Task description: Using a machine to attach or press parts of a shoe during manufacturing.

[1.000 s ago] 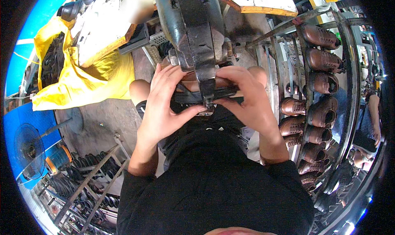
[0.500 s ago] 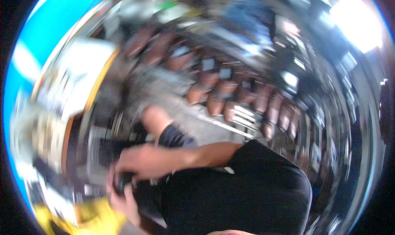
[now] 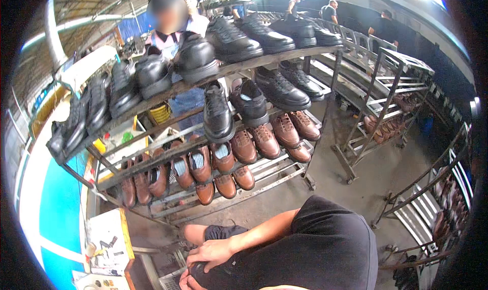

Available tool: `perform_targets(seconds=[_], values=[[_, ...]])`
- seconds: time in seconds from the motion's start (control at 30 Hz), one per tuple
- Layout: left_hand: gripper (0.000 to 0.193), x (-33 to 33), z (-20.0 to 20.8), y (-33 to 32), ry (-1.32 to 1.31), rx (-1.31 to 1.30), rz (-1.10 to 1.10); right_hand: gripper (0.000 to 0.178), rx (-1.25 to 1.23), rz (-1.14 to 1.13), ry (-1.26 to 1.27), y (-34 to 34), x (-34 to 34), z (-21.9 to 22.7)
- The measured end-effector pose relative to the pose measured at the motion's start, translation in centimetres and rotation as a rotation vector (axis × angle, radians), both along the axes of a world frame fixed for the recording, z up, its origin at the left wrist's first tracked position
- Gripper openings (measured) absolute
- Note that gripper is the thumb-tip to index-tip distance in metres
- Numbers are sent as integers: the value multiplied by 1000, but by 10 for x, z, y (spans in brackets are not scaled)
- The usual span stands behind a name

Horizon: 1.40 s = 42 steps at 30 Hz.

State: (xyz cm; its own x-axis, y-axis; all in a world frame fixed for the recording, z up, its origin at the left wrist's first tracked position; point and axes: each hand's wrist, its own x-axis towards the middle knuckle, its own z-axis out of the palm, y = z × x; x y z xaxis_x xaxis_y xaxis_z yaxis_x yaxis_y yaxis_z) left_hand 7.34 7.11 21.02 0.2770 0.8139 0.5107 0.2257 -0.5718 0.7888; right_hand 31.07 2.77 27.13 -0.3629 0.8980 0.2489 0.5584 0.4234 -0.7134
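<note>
My right hand is low in the picture, near my knee, its fingers bent down over the edge of a dark thing. Just below it my left hand shows only in part, its fingers curled against the same side. Between the two hands a small patch of black shows; its kind is mostly covered and hard to separate from my black clothes. In front of me stands a metal shoe rack. Black shoes line its upper levels and brown shoes its lower ones.
A small white-topped table with loose items stands at left, beside a blue surface. Another person stands behind the rack. More racks with shoes stand at right, with several people farther back.
My view has swung upward and left, bringing the rack into sharp focus after blur. My hands stay close together and now appear lower and farther right in the picture.
</note>
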Motion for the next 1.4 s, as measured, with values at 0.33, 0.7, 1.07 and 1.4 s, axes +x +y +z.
perform_targets(seconds=[0.33,0.7,1.07,1.4], values=[[68,18,22,-13,180,-265,-245,56,132,-26,62,-25,27,22],[77,30,19,-4,342,-192,-286,54,121,-16,73,-32,39,25],[61,-2,9,-6,251,-136,-56,57,-127,127,193,6,15,29],[59,-47,34,28,154,-276,129,62,-385,305,309,108,-52,-31]])
